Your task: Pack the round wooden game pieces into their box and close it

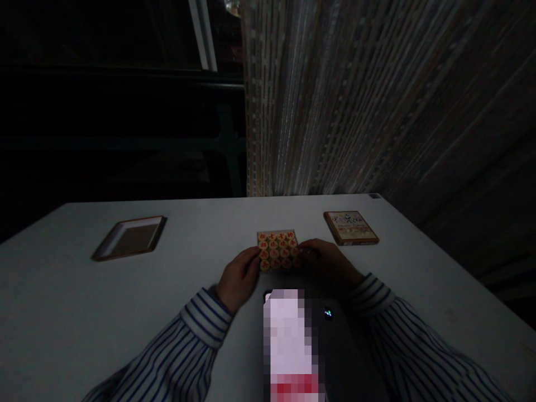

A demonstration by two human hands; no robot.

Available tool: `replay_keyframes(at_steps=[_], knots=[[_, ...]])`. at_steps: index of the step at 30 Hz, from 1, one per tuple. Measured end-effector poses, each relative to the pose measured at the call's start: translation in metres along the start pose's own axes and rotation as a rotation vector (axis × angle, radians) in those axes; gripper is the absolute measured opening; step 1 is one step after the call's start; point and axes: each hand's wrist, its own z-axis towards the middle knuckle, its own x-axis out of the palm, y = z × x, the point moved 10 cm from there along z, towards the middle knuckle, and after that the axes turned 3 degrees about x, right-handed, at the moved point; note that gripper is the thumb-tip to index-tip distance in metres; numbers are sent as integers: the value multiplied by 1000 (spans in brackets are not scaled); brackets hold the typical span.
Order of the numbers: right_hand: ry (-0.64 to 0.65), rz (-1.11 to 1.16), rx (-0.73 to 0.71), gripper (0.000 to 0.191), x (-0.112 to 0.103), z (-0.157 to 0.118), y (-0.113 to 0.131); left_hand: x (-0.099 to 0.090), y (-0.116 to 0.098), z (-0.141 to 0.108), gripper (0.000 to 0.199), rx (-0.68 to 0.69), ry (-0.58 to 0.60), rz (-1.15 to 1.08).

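Observation:
A clear box of Chinese chess pieces point(277, 251) is held between my two hands at the middle of the white table point(201, 223). Its round yellowish pieces bear red characters and sit in rows. My left hand point(239, 278) grips the box's left side, thumb and fingers closed on it. On the opposite side, my right hand point(329, 262) has its fingers closed at the box's right edge, partly in shadow. Whether the box rests on the table or is slightly raised, I cannot tell.
An open shallow tray or lid point(136, 239) with a brownish rim lies at the left. A flat printed box point(350, 227) lies at the right. Below my hands, a lit, pixelated screen point(288, 335) shows close to me. A beaded string curtain point(293, 111) hangs behind the table.

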Motion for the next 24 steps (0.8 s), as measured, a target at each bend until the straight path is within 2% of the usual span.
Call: replay_keyframes(at_steps=[3, 6, 10, 14, 18, 24], knots=[[25, 39, 54, 26, -1, -1, -3, 2, -2, -2, 33, 18, 12, -2], [125, 113, 75, 37, 7, -5, -6, 2, -5, -5, 39, 38, 21, 27], [230, 156, 31, 47, 14, -10, -4, 0, -8, -7, 48, 54, 43, 122], [302, 176, -11, 43, 15, -15, 9, -1, -9, -7, 47, 84, 60, 164], [325, 108, 0, 43, 14, -17, 16, 3, -7, -6, 48, 88, 103, 161], [273, 34, -14, 44, 12, -16, 18, 2, -6, -6, 46, 79, 94, 183]])
